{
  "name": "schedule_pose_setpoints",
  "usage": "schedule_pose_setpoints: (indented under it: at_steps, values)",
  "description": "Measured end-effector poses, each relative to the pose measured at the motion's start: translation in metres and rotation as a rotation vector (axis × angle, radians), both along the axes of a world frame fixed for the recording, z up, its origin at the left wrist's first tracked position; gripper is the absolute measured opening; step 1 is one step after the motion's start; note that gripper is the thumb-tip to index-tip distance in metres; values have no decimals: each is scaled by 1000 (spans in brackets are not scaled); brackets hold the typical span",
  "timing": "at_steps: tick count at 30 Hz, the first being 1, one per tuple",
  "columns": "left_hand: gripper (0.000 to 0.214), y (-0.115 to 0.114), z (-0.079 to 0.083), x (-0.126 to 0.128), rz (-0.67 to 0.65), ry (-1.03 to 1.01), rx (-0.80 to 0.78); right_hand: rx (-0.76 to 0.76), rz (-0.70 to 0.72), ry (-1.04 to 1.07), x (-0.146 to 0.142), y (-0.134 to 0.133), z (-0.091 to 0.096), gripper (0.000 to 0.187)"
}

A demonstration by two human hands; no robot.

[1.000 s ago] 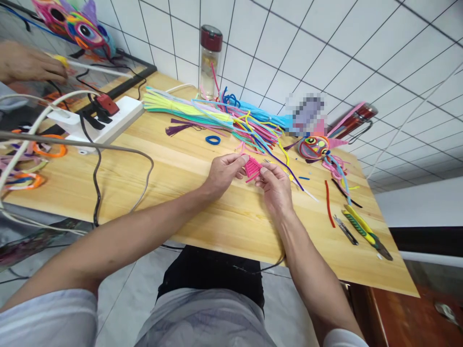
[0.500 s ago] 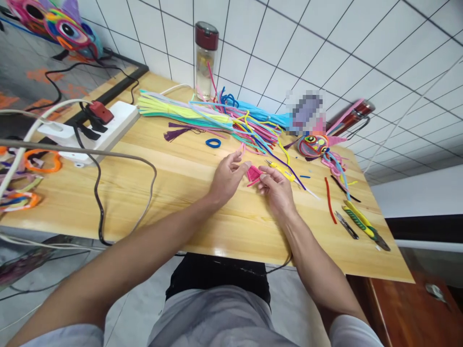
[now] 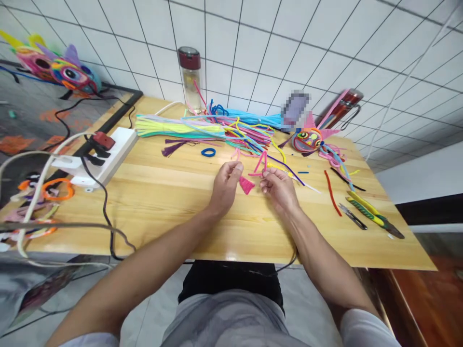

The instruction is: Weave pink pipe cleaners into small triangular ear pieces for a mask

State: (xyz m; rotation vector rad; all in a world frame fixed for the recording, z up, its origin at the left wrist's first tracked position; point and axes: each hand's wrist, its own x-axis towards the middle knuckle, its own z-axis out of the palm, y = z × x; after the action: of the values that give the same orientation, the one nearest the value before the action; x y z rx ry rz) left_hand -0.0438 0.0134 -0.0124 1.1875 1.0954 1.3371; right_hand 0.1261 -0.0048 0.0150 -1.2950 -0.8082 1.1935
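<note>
Between thumb and fingers, my left hand (image 3: 224, 187) pinches a small flat pink triangle (image 3: 247, 185) with a fuzzy surface. My right hand (image 3: 280, 188) holds a bent pink pipe cleaner (image 3: 262, 166), folded into an open angular shape. A gap separates the two pink pieces above the wooden table. Just behind my right hand lies a yellow glue gun (image 3: 275, 168), partly covered by the fingers. Past both hands, a heap of loose pipe cleaners (image 3: 249, 137) in several colours spreads over the table, and a coiled blue ring (image 3: 208, 152) rests left of it.
Cutting pliers (image 3: 374, 216), small snips (image 3: 353, 216) and a red pipe cleaner (image 3: 332, 193) lie on the right. A colourful fish-like figure (image 3: 307, 140) sits behind them. On the left are a white power strip (image 3: 108, 159) and loose cables. A lidded bottle (image 3: 191, 79) stands by the wall.
The two pink pieces, held together before, are now apart: the triangle in my left hand, the bent pipe cleaner in my right. The camera view has shifted slightly.
</note>
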Motion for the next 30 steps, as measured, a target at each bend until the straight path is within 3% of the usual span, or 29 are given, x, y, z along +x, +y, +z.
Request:
schedule_pose_setpoints:
  at_steps: [4,8,12,22,28,30]
  values:
    - [21,15,-2,-12,4,389,132,51,28,-131,6,3,4,31]
    - [34,21,-8,-16,-168,824,337,86,65,-211,11,6,13,28]
    - [39,19,-8,-15,-343,1078,356,75,169,-314,20,4,26,23]
    - [30,28,-6,-24,-508,1034,403,70,300,-675,30,3,43,15]
    - [14,27,-1,-29,-477,908,418,50,282,-643,30,-2,40,15]
    - [20,24,0,-38,-508,840,441,19,288,-617,29,-5,35,15]
